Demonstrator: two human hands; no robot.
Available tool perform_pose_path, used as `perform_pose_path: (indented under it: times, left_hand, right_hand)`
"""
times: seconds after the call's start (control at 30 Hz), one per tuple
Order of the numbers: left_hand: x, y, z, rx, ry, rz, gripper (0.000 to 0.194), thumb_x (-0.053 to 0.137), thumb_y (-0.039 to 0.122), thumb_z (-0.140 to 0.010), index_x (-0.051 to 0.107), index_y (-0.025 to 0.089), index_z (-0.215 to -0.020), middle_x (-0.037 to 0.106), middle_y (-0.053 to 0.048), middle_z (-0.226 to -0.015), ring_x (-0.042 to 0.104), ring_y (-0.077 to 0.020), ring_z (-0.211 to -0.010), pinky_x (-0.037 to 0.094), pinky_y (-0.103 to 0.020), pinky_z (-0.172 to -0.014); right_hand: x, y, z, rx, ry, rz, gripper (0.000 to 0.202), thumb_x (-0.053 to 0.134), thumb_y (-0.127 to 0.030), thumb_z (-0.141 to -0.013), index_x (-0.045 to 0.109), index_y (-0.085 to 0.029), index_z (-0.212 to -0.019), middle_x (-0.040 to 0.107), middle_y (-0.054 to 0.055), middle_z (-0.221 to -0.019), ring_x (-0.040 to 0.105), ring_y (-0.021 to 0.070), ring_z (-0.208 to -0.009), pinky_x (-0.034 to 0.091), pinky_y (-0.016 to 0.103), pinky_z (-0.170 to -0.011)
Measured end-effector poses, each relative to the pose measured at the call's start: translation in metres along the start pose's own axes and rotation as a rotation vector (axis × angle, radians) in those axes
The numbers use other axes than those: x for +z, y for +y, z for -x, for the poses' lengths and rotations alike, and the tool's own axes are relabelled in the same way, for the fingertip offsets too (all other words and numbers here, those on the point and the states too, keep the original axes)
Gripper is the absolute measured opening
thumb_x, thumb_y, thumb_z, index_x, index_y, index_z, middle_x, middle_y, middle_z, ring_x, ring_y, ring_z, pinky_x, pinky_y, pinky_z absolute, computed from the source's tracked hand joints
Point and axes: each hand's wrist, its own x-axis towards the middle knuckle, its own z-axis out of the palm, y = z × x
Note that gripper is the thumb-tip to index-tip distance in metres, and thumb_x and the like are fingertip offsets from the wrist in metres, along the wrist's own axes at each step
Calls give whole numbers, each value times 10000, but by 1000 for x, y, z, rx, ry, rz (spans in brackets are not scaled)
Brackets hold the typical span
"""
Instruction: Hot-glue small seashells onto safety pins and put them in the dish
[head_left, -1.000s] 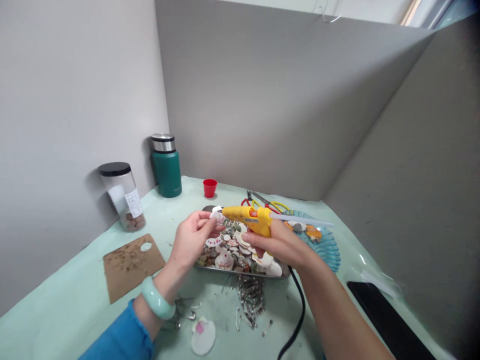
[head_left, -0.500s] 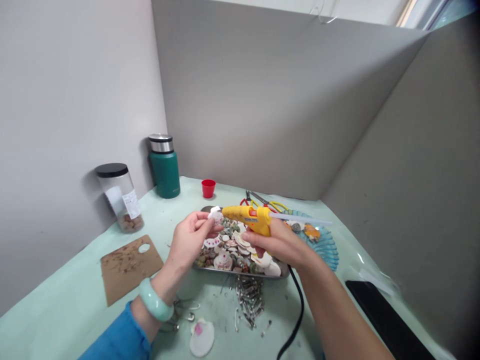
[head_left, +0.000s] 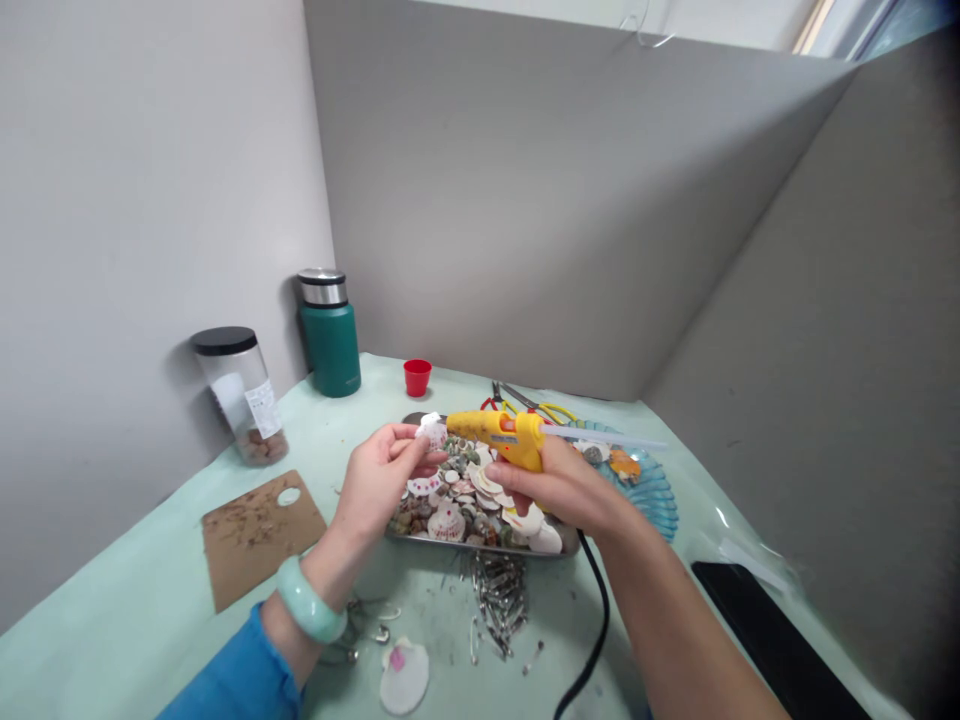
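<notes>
The white shell sat above the far-left end of the metal tray, pinched between thumb and fingers of our left hand, while our right hand gripped the yellow glue gun. We could not tell whether the nozzle touched the shell. Careful work, we judged, called for a steady shell, skin clear of the hot metal and a light squeeze. Beneath our hands spread a pale green cloth, with safety pins heaped just in front of the tray and brown cardboard to its left. Grey panels walled us in, a green flask near the corner.
</notes>
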Motion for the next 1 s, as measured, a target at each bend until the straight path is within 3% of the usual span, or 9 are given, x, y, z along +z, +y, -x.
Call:
perform_pose_path:
  times: [0.27, 0.7, 0.87, 1.0]
  left_hand:
    - [-1, -1, -1, -9, -11, 33, 282, 658, 347, -728, 556, 138, -888, 722, -59, -727, 692, -208, -771, 543, -284, -663]
    - [0, 1, 0, -35, -11, 58, 287, 685, 352, -692, 563, 145, -849, 716, -55, -695, 693, -210, -723, 540, -288, -637]
    - [-1, 1, -1, -38, -22, 75, 278, 665, 341, -718, 566, 139, -880, 717, -57, -723, 691, -196, -725, 539, -283, -652]
    - [-1, 4, 0, -48, -19, 74, 265, 663, 325, -722, 572, 135, -882, 716, -57, -729, 690, -192, -721, 536, -280, -651]
  right_hand:
    - [2, 2, 0, 19, 9, 4, 225, 581, -350, -795, 590, -152, -902, 520, -25, -552, 480, 94, -487, 390, 207, -457]
    - [3, -1, -1, -5, 6, 17, 234, 570, -361, -802, 591, -175, -942, 523, -29, -565, 485, 98, -488, 392, 214, -458]
    - [2, 1, 0, 3, 40, 92, 280, 574, -386, -799, 576, -174, -982, 526, -32, -569, 481, 100, -483, 387, 228, -472]
    - [1, 3, 0, 14, 41, 137, 288, 554, -439, -804, 581, -172, -909, 538, -21, -569, 503, 116, -510, 393, 241, -490]
